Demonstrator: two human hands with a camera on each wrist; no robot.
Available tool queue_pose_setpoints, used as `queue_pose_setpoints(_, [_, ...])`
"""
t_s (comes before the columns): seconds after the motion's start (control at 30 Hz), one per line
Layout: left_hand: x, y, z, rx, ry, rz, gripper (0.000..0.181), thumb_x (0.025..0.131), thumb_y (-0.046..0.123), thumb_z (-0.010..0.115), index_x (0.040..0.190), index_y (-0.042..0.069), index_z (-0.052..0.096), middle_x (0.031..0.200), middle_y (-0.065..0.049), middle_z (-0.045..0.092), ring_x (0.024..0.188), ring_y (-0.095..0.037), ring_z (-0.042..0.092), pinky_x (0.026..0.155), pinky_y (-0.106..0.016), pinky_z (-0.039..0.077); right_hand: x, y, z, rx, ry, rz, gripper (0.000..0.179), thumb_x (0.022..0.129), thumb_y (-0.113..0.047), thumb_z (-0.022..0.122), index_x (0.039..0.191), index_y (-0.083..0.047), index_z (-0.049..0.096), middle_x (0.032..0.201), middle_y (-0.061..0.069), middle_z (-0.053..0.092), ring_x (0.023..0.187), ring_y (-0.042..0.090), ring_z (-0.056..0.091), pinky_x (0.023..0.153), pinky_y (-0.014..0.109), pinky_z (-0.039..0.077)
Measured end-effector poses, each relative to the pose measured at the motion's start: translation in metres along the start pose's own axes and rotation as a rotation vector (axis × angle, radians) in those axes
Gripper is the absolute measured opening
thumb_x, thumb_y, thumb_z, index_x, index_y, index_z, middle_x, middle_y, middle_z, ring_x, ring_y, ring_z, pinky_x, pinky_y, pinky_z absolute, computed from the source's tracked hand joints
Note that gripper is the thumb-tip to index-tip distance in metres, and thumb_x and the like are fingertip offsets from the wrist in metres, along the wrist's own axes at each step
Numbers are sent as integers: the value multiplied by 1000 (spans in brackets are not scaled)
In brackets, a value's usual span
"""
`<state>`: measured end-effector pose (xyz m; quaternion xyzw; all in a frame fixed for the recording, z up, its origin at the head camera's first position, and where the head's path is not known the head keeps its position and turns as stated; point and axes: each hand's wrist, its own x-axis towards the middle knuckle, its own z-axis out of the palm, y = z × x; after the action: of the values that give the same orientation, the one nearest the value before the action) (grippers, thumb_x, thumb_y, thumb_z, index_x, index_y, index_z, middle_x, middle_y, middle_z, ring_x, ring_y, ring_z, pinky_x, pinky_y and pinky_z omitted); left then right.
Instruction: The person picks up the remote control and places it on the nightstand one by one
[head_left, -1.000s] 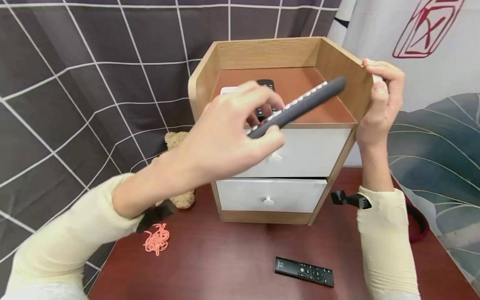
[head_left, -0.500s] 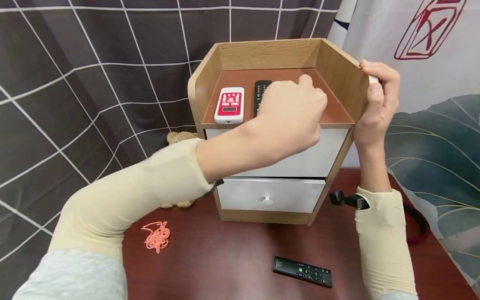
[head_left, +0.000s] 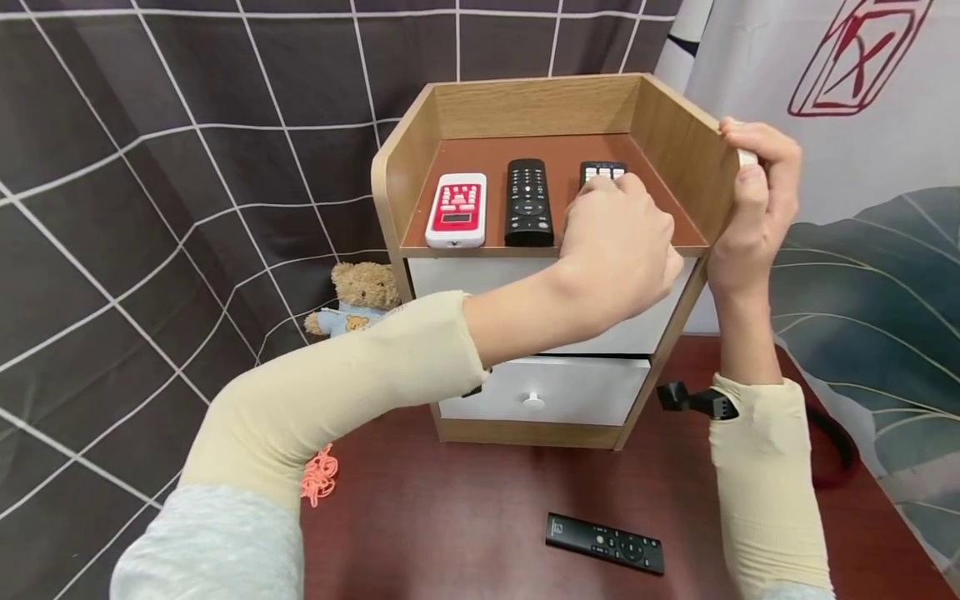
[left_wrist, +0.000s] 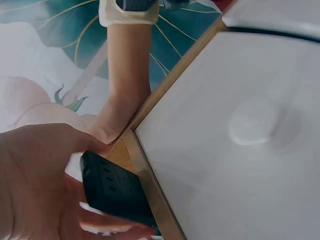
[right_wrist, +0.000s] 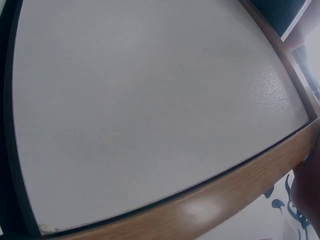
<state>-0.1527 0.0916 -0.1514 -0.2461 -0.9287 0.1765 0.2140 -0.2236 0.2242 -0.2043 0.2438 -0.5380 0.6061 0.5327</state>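
My left hand (head_left: 618,250) is at the right part of the small cabinet's top shelf (head_left: 491,150), holding a dark remote control (head_left: 602,169) with pale buttons. Most of that remote is hidden under the hand in the head view; its end shows in the left wrist view. To its left lie a black remote control (head_left: 528,200) and a white-and-red remote (head_left: 457,208), side by side. My right hand (head_left: 753,208) grips the right side panel (head_left: 678,158) of the cabinet, thumb outside. White drawer fronts (right_wrist: 150,115) fill most of the right wrist view.
Another black remote control (head_left: 604,543) lies on the dark red table (head_left: 450,517) in front. A teddy bear (head_left: 363,287) sits left of the cabinet, partly behind my left arm. Tangled pink string (head_left: 319,477) lies at left. The lower drawer (head_left: 555,400) has a white knob.
My left hand has carried the dark remote from above the front of the cabinet rightward and down to the shelf's right side. The right hand keeps its grip.
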Motion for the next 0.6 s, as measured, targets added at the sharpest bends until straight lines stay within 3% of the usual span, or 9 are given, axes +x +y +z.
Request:
queue_pose_setpoints(0.07, [-8,-6,5,-55,76,51,45,101,41,33,114,19,71,115,-4,61,101,-22,61,66,-28,55,1,1,0,3,-1,-2,34,89,-5,34,103,-1,64,113,9,65,118,30,56,109,36,39])
queue_pose_setpoints(0.13, [-20,-13,12,-95,182,142,42,100,38,36,116,16,68,114,-3,61,103,-21,60,73,-28,54,1,1,0,7,1,-4,33,88,-6,34,102,-1,64,112,9,65,118,30,56,109,36,39])
queue_pose_setpoints(0.23, [-36,-23,24,-91,317,295,35,99,27,38,117,12,63,112,-3,60,98,-20,60,78,-27,51,1,0,1,9,-1,-3,33,88,-6,34,103,-1,63,113,9,65,118,30,56,109,36,39])
queue_pose_setpoints(0.3, [-41,-27,30,-75,384,349,33,97,16,36,118,9,61,110,-5,61,94,-21,60,77,-26,50,2,0,1,13,3,-3,33,88,-6,35,103,-1,64,113,9,65,118,30,56,109,35,39])
queue_pose_setpoints(0.43, [-37,-30,37,-43,436,358,38,98,5,32,122,6,61,110,-6,62,96,-21,61,78,-23,52,3,-1,1,13,9,-5,32,88,-6,35,102,-1,64,112,9,65,118,30,56,109,36,39])
queue_pose_setpoints(0.6, [-25,-27,43,10,420,305,42,101,0,29,125,5,62,114,-6,64,98,-21,62,84,-24,52,0,1,1,-2,4,-9,33,88,-6,34,102,-1,63,112,9,65,118,30,56,110,36,39])
